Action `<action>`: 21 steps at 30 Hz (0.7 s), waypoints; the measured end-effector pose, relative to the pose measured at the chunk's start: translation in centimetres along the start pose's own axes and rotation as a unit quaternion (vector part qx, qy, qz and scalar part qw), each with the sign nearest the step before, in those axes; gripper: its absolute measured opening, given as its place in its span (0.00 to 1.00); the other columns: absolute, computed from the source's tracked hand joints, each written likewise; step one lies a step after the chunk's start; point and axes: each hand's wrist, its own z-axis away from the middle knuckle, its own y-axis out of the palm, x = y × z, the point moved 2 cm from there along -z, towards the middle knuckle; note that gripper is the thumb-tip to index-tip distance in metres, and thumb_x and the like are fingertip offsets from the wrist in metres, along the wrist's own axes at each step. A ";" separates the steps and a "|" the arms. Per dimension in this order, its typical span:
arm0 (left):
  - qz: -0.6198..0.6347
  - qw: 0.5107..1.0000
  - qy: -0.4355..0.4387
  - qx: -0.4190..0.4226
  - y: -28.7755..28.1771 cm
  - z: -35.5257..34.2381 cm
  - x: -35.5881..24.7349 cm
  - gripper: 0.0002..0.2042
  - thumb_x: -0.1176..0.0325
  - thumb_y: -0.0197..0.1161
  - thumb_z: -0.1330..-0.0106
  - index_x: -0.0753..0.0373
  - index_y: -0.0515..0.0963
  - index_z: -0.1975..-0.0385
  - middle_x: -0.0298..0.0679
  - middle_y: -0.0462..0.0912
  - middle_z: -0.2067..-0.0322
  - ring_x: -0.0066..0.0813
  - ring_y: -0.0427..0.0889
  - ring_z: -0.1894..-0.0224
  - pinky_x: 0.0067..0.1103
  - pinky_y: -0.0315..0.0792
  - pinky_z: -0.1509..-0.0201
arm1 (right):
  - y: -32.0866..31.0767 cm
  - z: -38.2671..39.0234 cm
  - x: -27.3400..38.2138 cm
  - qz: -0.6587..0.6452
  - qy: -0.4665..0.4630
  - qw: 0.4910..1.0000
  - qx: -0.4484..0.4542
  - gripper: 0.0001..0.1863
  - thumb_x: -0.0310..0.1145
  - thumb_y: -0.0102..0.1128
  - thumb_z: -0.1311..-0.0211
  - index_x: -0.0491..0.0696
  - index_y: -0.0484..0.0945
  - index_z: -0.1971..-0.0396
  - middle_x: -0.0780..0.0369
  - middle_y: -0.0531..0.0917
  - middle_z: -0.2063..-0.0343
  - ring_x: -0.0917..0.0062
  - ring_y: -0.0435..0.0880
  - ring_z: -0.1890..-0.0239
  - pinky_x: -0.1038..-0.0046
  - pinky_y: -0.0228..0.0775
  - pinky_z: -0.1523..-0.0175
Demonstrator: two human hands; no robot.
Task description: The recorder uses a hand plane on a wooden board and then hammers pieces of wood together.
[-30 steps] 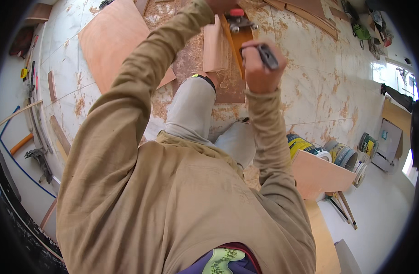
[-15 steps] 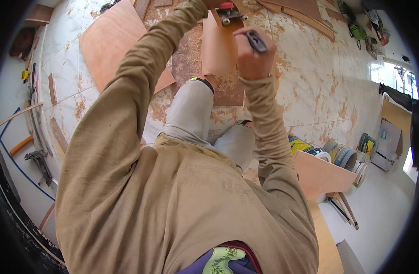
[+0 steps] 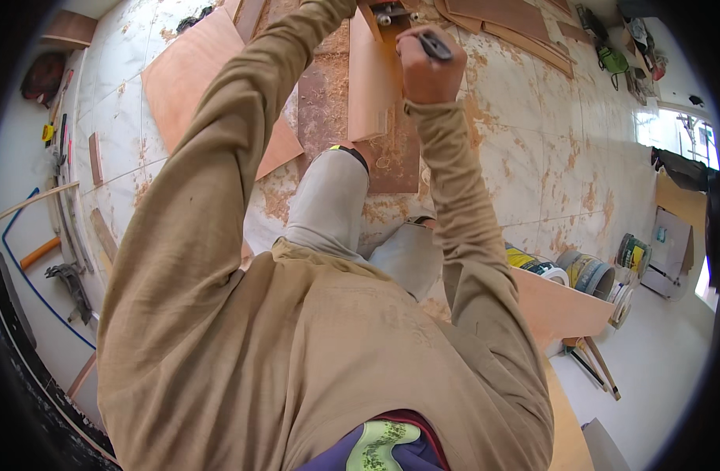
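Observation:
My right hand point(image 3: 431, 74) is closed round the dark rear handle of a hand plane point(image 3: 435, 45), whose metal fittings show just beyond the fingers at the top edge. The plane is over the far end of a long, light reddish wooden board point(image 3: 366, 90). My left sleeve reaches the top edge beside the plane, and the left hand is cut off there. Under the light board is a darker brown board point(image 3: 395, 179) strewn with shavings. My knee, in grey trousers, is at the near end of the boards.
A wide thin wooden sheet point(image 3: 191, 71) lies on the tiles at left. Stacked boards point(image 3: 505, 20) are at the far right. Several buckets point(image 3: 584, 271) stand at right behind a plywood piece point(image 3: 568, 306). A blue-framed saw point(image 3: 50, 290) and hand tools lie at left.
My right hand and the plane have moved away from me, toward the top edge. My left hand has passed out of the picture.

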 end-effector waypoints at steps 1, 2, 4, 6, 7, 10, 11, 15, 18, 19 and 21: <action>0.259 0.949 -0.179 -0.016 1.2 -2.2 -3.6 0.10 0.74 0.55 0.37 0.64 0.85 0.69 0.38 0.84 0.77 0.23 0.81 0.75 0.24 0.75 0.72 | -1.5 1.0 -1.6 0.021 0.011 1.000 -0.012 0.05 0.26 0.58 0.42 0.43 0.79 0.77 0.62 0.79 0.85 0.80 0.75 0.84 0.75 0.64 0.79; 0.281 0.939 -0.196 0.021 0.7 -1.4 -5.5 0.09 0.73 0.55 0.36 0.65 0.85 0.69 0.39 0.84 0.77 0.23 0.81 0.75 0.23 0.75 0.72 | -1.8 1.7 -2.0 0.001 0.014 1.000 -0.018 0.05 0.25 0.57 0.42 0.44 0.79 0.77 0.62 0.79 0.84 0.80 0.76 0.83 0.75 0.65 0.78; 0.221 0.960 -0.161 0.062 -0.6 2.3 -7.6 0.09 0.73 0.57 0.35 0.61 0.86 0.67 0.33 0.81 0.81 0.17 0.74 0.81 0.20 0.66 0.79 | -3.0 5.8 -0.7 -0.037 0.057 0.998 0.002 0.05 0.23 0.57 0.43 0.44 0.79 0.76 0.64 0.81 0.81 0.82 0.77 0.81 0.77 0.67 0.76; 0.286 0.938 -0.187 0.052 -4.4 7.9 -15.6 0.09 0.74 0.57 0.38 0.60 0.87 0.71 0.36 0.83 0.80 0.22 0.77 0.81 0.24 0.71 0.73 | -6.9 14.1 2.9 -0.073 0.128 0.989 0.023 0.03 0.20 0.59 0.47 0.43 0.81 0.73 0.61 0.82 0.79 0.80 0.79 0.79 0.78 0.68 0.71; 0.242 0.965 -0.101 0.021 -6.2 10.2 -18.8 0.10 0.76 0.56 0.42 0.59 0.86 0.75 0.34 0.83 0.81 0.26 0.79 0.80 0.25 0.73 0.69 | -8.7 17.9 4.5 -0.065 0.116 0.990 0.044 0.04 0.19 0.60 0.48 0.42 0.81 0.73 0.59 0.82 0.79 0.77 0.80 0.78 0.77 0.71 0.70; 0.205 0.974 -0.094 0.028 -8.8 12.7 -22.2 0.08 0.77 0.57 0.44 0.59 0.84 0.77 0.35 0.82 0.82 0.26 0.80 0.79 0.25 0.72 0.69 | -9.1 20.0 5.5 -0.055 0.092 0.992 0.061 0.03 0.20 0.60 0.48 0.43 0.81 0.73 0.59 0.81 0.80 0.74 0.80 0.79 0.75 0.72 0.70; 0.253 0.957 -0.139 0.032 -8.8 11.7 -20.4 0.08 0.76 0.57 0.42 0.60 0.84 0.76 0.35 0.81 0.82 0.23 0.78 0.81 0.24 0.70 0.72 | -8.3 19.6 6.1 -0.049 0.064 0.995 0.057 0.03 0.20 0.60 0.48 0.43 0.81 0.73 0.59 0.81 0.80 0.74 0.80 0.79 0.75 0.71 0.70; 0.275 0.945 -0.178 0.013 -0.8 0.6 -9.4 0.09 0.73 0.56 0.35 0.64 0.84 0.70 0.38 0.81 0.81 0.21 0.76 0.80 0.23 0.70 0.76 | -4.1 4.1 -0.6 0.006 0.023 1.000 -0.012 0.04 0.21 0.57 0.43 0.43 0.81 0.75 0.62 0.82 0.81 0.81 0.77 0.83 0.76 0.66 0.77; 0.295 0.922 -0.230 0.102 -0.7 1.6 -10.0 0.10 0.73 0.53 0.32 0.67 0.83 0.67 0.40 0.84 0.77 0.26 0.85 0.74 0.25 0.77 0.74 | -3.9 5.5 -1.1 -0.010 0.039 0.999 -0.010 0.04 0.21 0.57 0.44 0.43 0.80 0.75 0.63 0.81 0.82 0.81 0.76 0.83 0.77 0.63 0.78; 0.266 0.936 -0.208 0.095 -1.7 4.5 -10.0 0.10 0.71 0.56 0.35 0.63 0.85 0.68 0.35 0.78 0.84 0.17 0.72 0.82 0.20 0.66 0.79 | -4.1 8.7 0.3 -0.057 0.093 0.994 -0.002 0.05 0.19 0.57 0.44 0.44 0.80 0.75 0.64 0.80 0.82 0.82 0.75 0.83 0.77 0.63 0.77; 0.286 0.935 -0.188 0.090 -5.4 9.4 -16.9 0.09 0.74 0.55 0.38 0.61 0.85 0.73 0.34 0.82 0.82 0.22 0.77 0.81 0.22 0.69 0.73 | -7.3 15.6 3.9 -0.053 0.053 0.997 0.022 0.04 0.18 0.58 0.48 0.43 0.81 0.74 0.61 0.80 0.82 0.77 0.79 0.80 0.77 0.68 0.73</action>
